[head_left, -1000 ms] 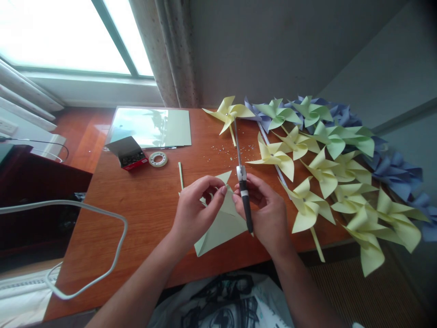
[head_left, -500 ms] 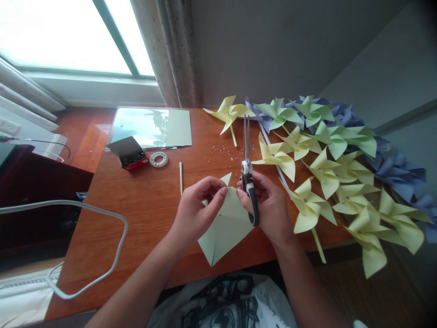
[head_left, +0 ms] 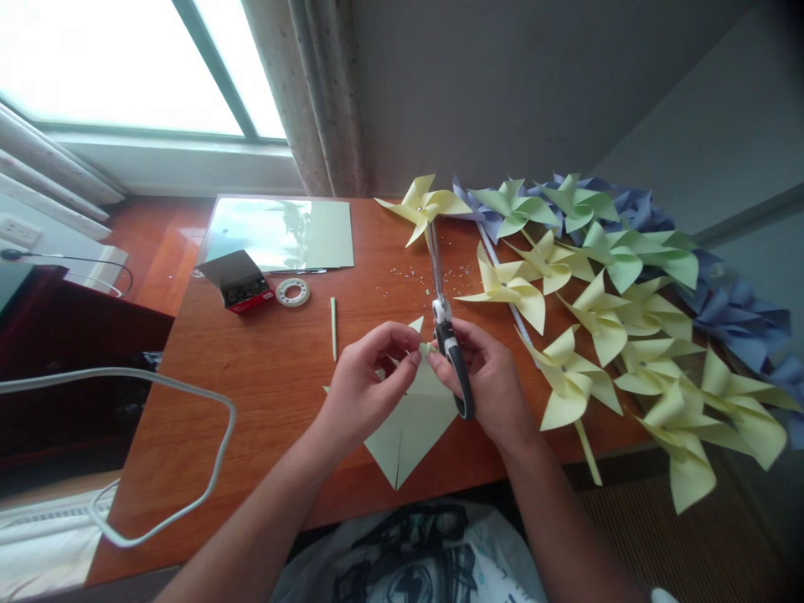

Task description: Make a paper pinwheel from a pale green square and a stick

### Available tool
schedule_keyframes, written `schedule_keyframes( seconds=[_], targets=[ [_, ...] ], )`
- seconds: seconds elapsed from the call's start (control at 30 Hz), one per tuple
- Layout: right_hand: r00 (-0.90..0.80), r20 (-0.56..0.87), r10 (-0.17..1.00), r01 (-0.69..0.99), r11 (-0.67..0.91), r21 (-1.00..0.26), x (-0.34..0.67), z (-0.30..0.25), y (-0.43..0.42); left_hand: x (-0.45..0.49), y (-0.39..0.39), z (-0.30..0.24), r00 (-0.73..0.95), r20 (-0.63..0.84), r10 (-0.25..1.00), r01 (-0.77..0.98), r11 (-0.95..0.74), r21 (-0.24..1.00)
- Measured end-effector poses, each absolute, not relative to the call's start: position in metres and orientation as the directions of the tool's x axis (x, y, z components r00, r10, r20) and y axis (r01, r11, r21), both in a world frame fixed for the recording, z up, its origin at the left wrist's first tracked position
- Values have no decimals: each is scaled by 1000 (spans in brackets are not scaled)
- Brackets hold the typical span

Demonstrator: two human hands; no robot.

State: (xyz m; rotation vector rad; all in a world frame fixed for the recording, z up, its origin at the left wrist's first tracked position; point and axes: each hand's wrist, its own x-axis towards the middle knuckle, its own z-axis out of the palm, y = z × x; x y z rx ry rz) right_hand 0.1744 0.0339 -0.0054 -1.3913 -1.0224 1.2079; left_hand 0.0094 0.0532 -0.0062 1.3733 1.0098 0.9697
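Note:
My left hand (head_left: 368, 381) pinches a folded corner of a pale green paper square (head_left: 408, 427) lying on the wooden table (head_left: 264, 394). My right hand (head_left: 493, 381) grips black-handled scissors (head_left: 447, 335) whose blades point away from me, and its fingertips also press the paper's folded corner, meeting my left thumb. The paper's lower point hangs toward the table's near edge.
Several finished paper pinwheels, yellow (head_left: 508, 285), green (head_left: 512, 205) and blue (head_left: 734, 306), cover the table's right side. At the back left lie a sheet stack (head_left: 282, 234), an open box of pins (head_left: 235, 280), a tape roll (head_left: 292, 292) and a thin stick (head_left: 333, 328). A white cable (head_left: 157, 452) loops at the left.
The scissors swung from tilted toward me to pointing away, and the blades shifted slightly left. The paper turned a little under both hands, its lower point now more central.

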Motion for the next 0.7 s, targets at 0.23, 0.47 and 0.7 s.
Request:
schedule_keyframes(
  seconds=[0.23,0.47,0.7],
  targets=[
    [113,-157,981,-16,-156,-988,176,-10,33,9,53,-8,298,83,951,102,-118,988],
    [101,-146,984,-17,-145,-989,177,-13,30,8,55,-2,291,-9,957,59,-8,998],
    [113,-147,983,-32,-144,-989,175,-10,31,9,54,0,329,-7,944,40,-7,999]
  ],
)
